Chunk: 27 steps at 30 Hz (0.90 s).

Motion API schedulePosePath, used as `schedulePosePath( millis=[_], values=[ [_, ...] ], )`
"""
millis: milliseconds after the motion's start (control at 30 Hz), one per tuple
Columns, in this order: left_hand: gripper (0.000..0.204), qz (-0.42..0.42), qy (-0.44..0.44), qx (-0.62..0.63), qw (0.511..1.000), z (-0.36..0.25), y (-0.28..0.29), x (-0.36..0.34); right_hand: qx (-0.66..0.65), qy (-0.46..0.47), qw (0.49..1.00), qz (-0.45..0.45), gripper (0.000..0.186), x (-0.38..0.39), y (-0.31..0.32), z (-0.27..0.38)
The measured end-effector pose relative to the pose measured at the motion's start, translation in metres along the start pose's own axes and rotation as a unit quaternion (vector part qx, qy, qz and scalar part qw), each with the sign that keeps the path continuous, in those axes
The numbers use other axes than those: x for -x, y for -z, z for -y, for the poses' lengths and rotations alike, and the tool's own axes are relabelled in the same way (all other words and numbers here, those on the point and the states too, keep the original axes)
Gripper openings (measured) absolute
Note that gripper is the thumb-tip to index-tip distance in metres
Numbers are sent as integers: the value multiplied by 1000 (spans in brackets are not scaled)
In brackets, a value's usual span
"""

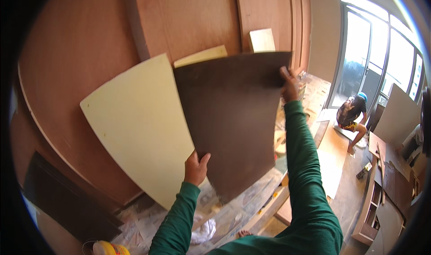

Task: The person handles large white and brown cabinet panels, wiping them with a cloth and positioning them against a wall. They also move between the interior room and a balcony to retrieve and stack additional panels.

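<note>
I hold a dark brown laminate sheet upright in front of me. My left hand grips its lower left edge. My right hand grips its upper right corner, arm stretched up in a green sleeve. Behind the sheet a pale cream sheet leans against large reddish plywood boards. Two more cream pieces lean further back, partly hidden by the dark sheet.
A person in a blue helmet crouches near the bright glass door at right. Plywood boards, offcuts and tools lie on the floor. A dark board lies at lower left, a yellow bucket at the bottom edge.
</note>
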<state>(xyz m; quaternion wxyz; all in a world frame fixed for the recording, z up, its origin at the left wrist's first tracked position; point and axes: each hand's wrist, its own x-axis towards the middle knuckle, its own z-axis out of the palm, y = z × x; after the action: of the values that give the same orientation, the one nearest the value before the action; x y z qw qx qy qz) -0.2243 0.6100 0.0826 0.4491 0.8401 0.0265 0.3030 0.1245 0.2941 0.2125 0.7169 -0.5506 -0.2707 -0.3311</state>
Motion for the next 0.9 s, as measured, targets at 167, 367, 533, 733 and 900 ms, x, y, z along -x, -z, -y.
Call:
schedulePosePath(
  millis=[167, 367, 533, 733, 900],
  values=[
    [32, -21, 93, -56, 994, 33, -10, -22, -104, -162, 981, 20, 38, -1, -70, -62],
    [27, -53, 110, 38, 992, 45, -12, 2, -84, -172, 977, 95, 33, -3, -136, -110],
    [38, -85, 219, 238, 942, 47, -23, 17, -116, -242, 960, 74, 30, 16, -150, -105],
    [47, -157, 196, 237, 938, 36, -42, 13, -158, -237, 951, 121, 26, 9, -139, -91],
    [34, -215, 225, 124, 942, 18, -25, 26, 65, 98, 969, 219, 21, 18, -158, -82]
  ],
)
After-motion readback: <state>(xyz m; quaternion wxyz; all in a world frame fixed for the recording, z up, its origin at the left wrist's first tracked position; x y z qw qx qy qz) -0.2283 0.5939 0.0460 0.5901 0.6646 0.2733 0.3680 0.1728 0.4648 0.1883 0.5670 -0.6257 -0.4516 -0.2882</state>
